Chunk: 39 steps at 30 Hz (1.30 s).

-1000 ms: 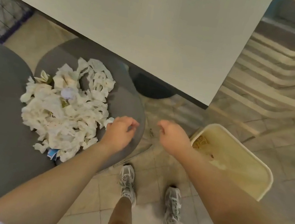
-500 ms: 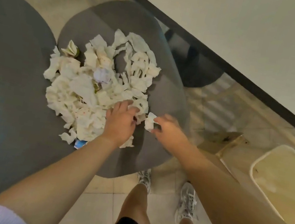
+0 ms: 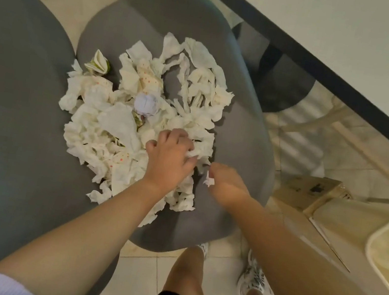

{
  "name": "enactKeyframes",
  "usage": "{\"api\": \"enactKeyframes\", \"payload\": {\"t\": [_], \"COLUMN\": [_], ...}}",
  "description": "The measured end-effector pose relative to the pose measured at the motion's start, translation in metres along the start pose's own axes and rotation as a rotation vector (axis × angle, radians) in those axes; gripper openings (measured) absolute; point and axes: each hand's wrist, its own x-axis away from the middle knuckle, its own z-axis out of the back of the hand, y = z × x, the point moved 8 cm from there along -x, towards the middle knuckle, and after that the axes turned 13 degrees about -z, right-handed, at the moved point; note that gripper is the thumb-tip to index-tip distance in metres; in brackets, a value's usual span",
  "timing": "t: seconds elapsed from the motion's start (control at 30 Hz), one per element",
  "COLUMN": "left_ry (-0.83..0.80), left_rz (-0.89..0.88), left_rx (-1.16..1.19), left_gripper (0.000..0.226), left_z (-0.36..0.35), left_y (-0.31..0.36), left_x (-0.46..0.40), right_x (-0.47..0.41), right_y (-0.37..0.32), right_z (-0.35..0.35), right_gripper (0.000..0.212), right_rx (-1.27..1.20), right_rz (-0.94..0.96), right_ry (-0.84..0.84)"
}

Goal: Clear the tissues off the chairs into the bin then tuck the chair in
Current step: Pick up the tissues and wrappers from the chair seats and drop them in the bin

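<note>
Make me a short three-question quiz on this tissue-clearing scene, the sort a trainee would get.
1. True or false: the pile of tissues lies on the grey chair seat.
2. What does the right hand hold? A) a small scrap of tissue B) a cup C) nothing
3. Fill in: the cream bin stands on the floor to the person's ____ side.

Key
1. True. The left hand is gripping tissues at the pile's near edge.
2. A. The scrap is pinched at the fingertips.
3. Right. It shows at the right edge of the view, with no tissue visible in the part of it that shows.
</note>
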Motion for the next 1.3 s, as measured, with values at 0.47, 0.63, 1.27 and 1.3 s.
{"api": "enactKeyframes", "payload": {"t": [0.47,0.63,1.27,1.3], "left_ry": [0.248,0.352,0.197,0.163], "left_rz": [0.192,0.171,0.324,0.306], "left_rx": [0.732,0.592,0.939,0.971], "left_gripper": [0.02,0.022,0.02,0.02], "left_z": [0.078,0.099,0.065,0.057], "left_y": [0.018,0.029,0.169,0.187], "left_x": [0.022,0.034,0.061,0.06], "right_x": [0.048,0.073,0.16,0.164], "right_y": [0.001,0.006,0.139,0.15], "right_z": [0.042,0.054,0.086,0.088], "right_gripper": [0.02,0.021,0.013,0.012], "right_rx": [-0.172,-0.237,-0.411,-0.416], "right_rz": [0.048,0.108,0.056,0.05], "right_ry": [0.082,0.149,0.271,0.28]}}
